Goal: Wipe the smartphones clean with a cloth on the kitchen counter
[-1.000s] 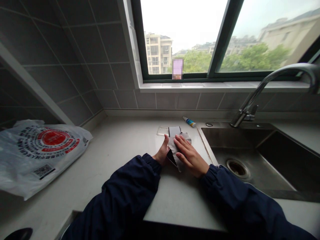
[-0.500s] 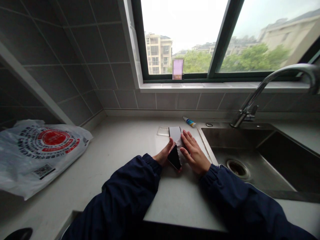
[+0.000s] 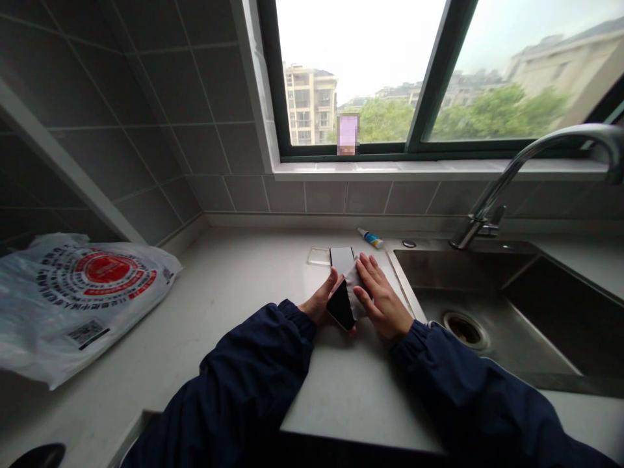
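My left hand (image 3: 319, 300) is closed around a phone (image 3: 340, 308), its thumb along the near-left edge and other fingers underneath. The phone is tilted, with its dark lower screen uncovered. A light grey cloth (image 3: 357, 296) covers the upper right part of it. Over the cloth lies my right hand (image 3: 383, 300), fingers together and fairly straight, pressing it at the phone's right side. Just beyond the hands a flat white rectangle with dark edges (image 3: 342, 256) rests on the counter. Beside it is a clear, thin phone case (image 3: 318, 255).
A small white, blue and yellow tube (image 3: 371, 238) lies near the sink's back left corner. The steel sink (image 3: 517, 312) and curved faucet (image 3: 492, 179) are on the right. A printed white plastic bag (image 3: 82, 305) sits on the counter (image 3: 234, 279) at left.
My right hand and the cloth have slid right across the phone, baring more of its dark screen. My left hand has barely moved and keeps hold of the phone.
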The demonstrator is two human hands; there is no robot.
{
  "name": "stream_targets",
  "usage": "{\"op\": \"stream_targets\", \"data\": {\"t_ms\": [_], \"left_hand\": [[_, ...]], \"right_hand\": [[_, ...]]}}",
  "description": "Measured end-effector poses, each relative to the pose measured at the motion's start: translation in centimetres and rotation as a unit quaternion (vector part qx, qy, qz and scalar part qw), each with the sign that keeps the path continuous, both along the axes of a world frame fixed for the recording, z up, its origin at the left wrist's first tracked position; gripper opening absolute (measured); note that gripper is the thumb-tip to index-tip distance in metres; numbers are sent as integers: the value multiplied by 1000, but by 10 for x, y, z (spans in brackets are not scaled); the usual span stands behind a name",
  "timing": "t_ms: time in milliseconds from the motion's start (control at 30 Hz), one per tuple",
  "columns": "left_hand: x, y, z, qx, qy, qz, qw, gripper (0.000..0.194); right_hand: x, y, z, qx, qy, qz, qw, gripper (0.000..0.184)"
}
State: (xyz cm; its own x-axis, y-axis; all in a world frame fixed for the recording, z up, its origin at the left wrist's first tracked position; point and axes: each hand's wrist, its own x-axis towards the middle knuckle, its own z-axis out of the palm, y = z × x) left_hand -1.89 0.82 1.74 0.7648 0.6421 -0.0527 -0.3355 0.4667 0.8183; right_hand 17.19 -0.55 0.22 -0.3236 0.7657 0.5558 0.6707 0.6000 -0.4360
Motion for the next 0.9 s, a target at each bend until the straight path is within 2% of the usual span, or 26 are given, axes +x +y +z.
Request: {"op": "stream_targets", "data": {"t_ms": [233,533,700,900], "left_hand": [[2,11,-14,-2,-88,-14,996,83],[0,11,-10,-13,-92,-17,996,89],[1,9,-7,-19,-91,-16,996,85],[4,6,-5,-43,-81,24,996,79]], "right_hand": [[-1,-2,1,44,12,-4,999,59],[2,2,0,21,-21,8,1000,58],[2,3,-4,9,-46,2,999,59],[-1,2,-8,-7,-78,-5,997,60]]}}
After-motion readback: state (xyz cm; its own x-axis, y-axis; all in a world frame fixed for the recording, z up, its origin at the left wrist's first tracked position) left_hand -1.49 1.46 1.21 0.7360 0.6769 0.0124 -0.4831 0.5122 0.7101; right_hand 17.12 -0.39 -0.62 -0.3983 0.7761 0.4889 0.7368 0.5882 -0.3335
